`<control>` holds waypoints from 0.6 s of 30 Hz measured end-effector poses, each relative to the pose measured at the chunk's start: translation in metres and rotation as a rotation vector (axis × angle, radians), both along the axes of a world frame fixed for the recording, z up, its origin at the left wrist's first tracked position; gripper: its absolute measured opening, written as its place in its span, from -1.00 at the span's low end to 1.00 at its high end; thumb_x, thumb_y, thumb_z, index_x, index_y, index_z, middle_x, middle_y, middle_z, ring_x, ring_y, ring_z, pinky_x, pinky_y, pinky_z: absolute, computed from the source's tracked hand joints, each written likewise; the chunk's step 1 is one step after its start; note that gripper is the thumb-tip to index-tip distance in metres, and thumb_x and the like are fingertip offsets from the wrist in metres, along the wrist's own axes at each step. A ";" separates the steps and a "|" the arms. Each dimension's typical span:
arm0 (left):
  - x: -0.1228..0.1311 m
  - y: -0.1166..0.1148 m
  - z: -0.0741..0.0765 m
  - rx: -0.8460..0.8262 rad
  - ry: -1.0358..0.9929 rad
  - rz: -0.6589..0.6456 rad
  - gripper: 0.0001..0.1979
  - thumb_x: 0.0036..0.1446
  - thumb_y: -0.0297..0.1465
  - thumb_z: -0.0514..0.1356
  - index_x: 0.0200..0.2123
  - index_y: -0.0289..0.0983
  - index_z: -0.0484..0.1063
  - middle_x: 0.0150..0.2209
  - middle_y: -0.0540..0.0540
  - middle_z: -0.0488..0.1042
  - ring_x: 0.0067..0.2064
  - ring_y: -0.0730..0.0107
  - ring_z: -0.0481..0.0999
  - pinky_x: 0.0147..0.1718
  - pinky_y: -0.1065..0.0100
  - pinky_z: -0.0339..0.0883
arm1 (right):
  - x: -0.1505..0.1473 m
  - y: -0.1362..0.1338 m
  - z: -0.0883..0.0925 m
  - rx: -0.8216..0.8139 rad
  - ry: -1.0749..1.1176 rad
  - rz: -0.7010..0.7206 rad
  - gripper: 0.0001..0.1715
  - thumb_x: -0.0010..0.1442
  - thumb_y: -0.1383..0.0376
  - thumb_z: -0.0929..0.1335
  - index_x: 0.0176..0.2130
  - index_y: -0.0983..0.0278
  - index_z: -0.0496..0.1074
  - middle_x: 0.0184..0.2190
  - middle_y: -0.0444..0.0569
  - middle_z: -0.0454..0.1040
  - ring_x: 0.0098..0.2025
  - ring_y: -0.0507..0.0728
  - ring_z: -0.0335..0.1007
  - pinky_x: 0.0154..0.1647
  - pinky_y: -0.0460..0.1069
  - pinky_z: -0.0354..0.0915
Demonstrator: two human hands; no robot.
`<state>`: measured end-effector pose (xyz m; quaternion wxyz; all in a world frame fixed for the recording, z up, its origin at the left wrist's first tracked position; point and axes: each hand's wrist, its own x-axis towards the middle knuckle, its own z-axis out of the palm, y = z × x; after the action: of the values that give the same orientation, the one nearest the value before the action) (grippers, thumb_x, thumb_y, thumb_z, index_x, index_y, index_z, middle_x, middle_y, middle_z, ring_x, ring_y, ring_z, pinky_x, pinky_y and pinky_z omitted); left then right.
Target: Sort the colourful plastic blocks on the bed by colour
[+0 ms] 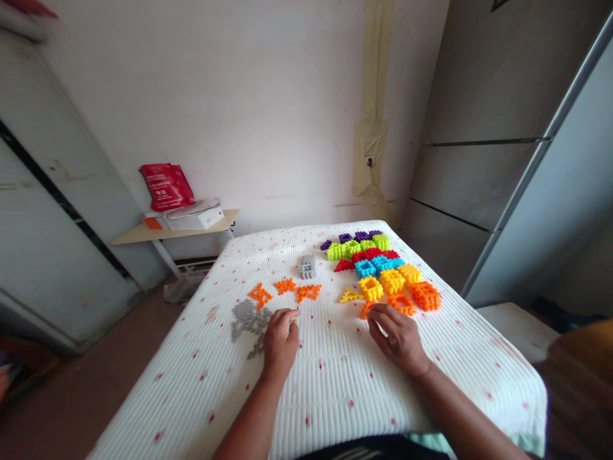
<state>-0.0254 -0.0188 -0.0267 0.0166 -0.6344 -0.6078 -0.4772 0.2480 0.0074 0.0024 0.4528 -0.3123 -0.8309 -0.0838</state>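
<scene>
My left hand rests on the white quilted table cover, fingers curled, beside a flat group of grey interlocking pieces. My right hand has its fingers curled at an orange piece at the near edge of the coloured pile; whether it grips the piece is unclear. Three flat orange pieces lie in a row beyond my left hand. A small grey block stands further back. The sorted pile holds orange, yellow, blue, red, green and purple pieces.
A low wooden shelf with a red bag and a white box stands by the back wall at left. Grey cabinet doors rise at right. A white stool top sits beside the table's right edge.
</scene>
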 end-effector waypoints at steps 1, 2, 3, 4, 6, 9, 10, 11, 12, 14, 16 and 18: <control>0.003 0.004 0.001 -0.002 0.049 -0.003 -0.73 0.04 -0.52 0.02 -0.27 -0.24 0.48 -0.26 -0.11 0.51 -0.17 0.28 0.46 -0.15 0.24 0.36 | -0.004 -0.002 -0.001 0.003 -0.034 0.048 -0.83 0.23 0.42 0.22 -0.24 0.29 0.38 -0.28 0.02 0.46 -0.27 0.03 0.41 -0.27 -0.10 0.32; 0.005 0.008 0.001 -0.006 0.102 -0.002 -0.72 0.03 -0.52 0.04 -0.23 -0.23 0.48 -0.21 -0.12 0.51 -0.13 0.25 0.44 -0.10 0.21 0.34 | -0.008 -0.004 -0.002 0.001 -0.073 0.086 -0.82 0.24 0.42 0.21 -0.24 0.30 0.38 -0.29 0.03 0.46 -0.29 0.03 0.41 -0.28 -0.10 0.32; 0.008 0.013 0.003 -0.013 0.155 0.002 -0.70 0.03 -0.52 0.06 -0.18 -0.22 0.47 -0.16 -0.12 0.50 -0.09 0.22 0.42 -0.06 0.17 0.31 | -0.012 -0.006 -0.003 -0.009 -0.115 0.114 -0.80 0.25 0.42 0.19 -0.25 0.30 0.38 -0.31 0.03 0.46 -0.30 0.03 0.40 -0.30 -0.09 0.32; 0.011 0.018 0.004 -0.026 0.206 0.010 -0.67 0.03 -0.51 0.08 -0.13 -0.20 0.46 -0.10 -0.12 0.49 -0.04 0.18 0.39 -0.03 0.13 0.28 | -0.016 -0.007 -0.004 -0.023 -0.157 0.135 -0.78 0.26 0.41 0.18 -0.26 0.30 0.38 -0.32 0.03 0.46 -0.32 0.03 0.40 -0.31 -0.09 0.31; 0.016 0.029 0.007 -0.068 0.291 0.036 -0.60 0.02 -0.51 0.12 -0.04 -0.17 0.42 0.01 -0.11 0.45 0.06 0.11 0.31 0.01 0.05 0.21 | -0.021 -0.010 -0.004 -0.051 -0.228 0.156 -0.75 0.27 0.41 0.15 -0.28 0.29 0.38 -0.34 0.03 0.46 -0.34 0.04 0.39 -0.34 -0.09 0.30; 0.021 0.044 0.009 -0.131 0.370 0.068 -0.55 0.01 -0.53 0.12 0.01 -0.16 0.38 0.05 -0.12 0.43 0.11 0.05 0.25 0.02 -0.02 0.12 | -0.024 -0.012 -0.003 -0.074 -0.276 0.172 -0.72 0.28 0.40 0.13 -0.29 0.29 0.38 -0.35 0.02 0.45 -0.37 0.04 0.37 -0.37 -0.08 0.28; 0.022 0.048 0.009 -0.143 0.388 0.070 -0.56 0.02 -0.53 0.12 0.00 -0.15 0.40 0.02 -0.13 0.44 0.09 0.05 0.26 0.02 -0.02 0.10 | -0.025 -0.013 -0.003 -0.078 -0.278 0.176 -0.72 0.28 0.40 0.12 -0.29 0.29 0.37 -0.36 0.02 0.44 -0.38 0.04 0.36 -0.38 -0.08 0.27; 0.023 0.051 0.009 -0.151 0.402 0.071 -0.59 0.03 -0.54 0.11 -0.03 -0.14 0.41 -0.02 -0.13 0.47 0.06 0.07 0.28 0.00 -0.01 0.10 | -0.024 -0.013 -0.002 -0.083 -0.278 0.179 -0.71 0.28 0.41 0.12 -0.30 0.29 0.37 -0.37 0.02 0.44 -0.38 0.03 0.36 -0.38 -0.08 0.26; 0.024 0.053 0.009 -0.156 0.415 0.072 -0.62 0.04 -0.53 0.10 -0.06 -0.14 0.43 -0.07 -0.14 0.49 0.03 0.09 0.30 -0.01 0.01 0.09 | -0.024 -0.013 -0.002 -0.087 -0.276 0.182 -0.71 0.28 0.41 0.12 -0.30 0.29 0.37 -0.38 0.01 0.43 -0.38 0.03 0.36 -0.38 -0.09 0.26; 0.024 0.054 0.010 -0.165 0.441 0.075 -0.67 0.07 -0.52 0.08 -0.12 -0.14 0.47 -0.17 -0.15 0.52 -0.05 0.12 0.33 -0.06 0.06 0.11 | -0.024 -0.013 -0.001 -0.092 -0.272 0.185 -0.72 0.27 0.41 0.12 -0.30 0.29 0.36 -0.39 0.01 0.43 -0.38 0.04 0.35 -0.37 -0.09 0.25; 0.024 0.051 0.011 -0.166 0.470 0.070 -0.70 0.09 -0.51 0.07 -0.16 -0.15 0.49 -0.25 -0.15 0.52 -0.11 0.14 0.35 -0.12 0.11 0.12 | -0.024 -0.013 -0.002 -0.092 -0.273 0.188 -0.73 0.27 0.41 0.13 -0.30 0.29 0.36 -0.39 0.00 0.42 -0.39 0.04 0.35 -0.37 -0.09 0.24; 0.024 0.046 0.014 -0.149 0.481 0.055 -0.72 0.10 -0.50 0.08 -0.18 -0.15 0.50 -0.30 -0.14 0.51 -0.15 0.16 0.37 -0.16 0.14 0.12 | -0.024 -0.013 -0.002 -0.089 -0.275 0.189 -0.74 0.27 0.41 0.13 -0.30 0.29 0.36 -0.39 0.00 0.42 -0.39 0.03 0.34 -0.38 -0.09 0.23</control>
<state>-0.0016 0.0273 -0.0127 0.1269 -0.7123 -0.6370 -0.2658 0.2237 -0.0053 0.0001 0.3266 -0.2380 -0.9135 -0.0460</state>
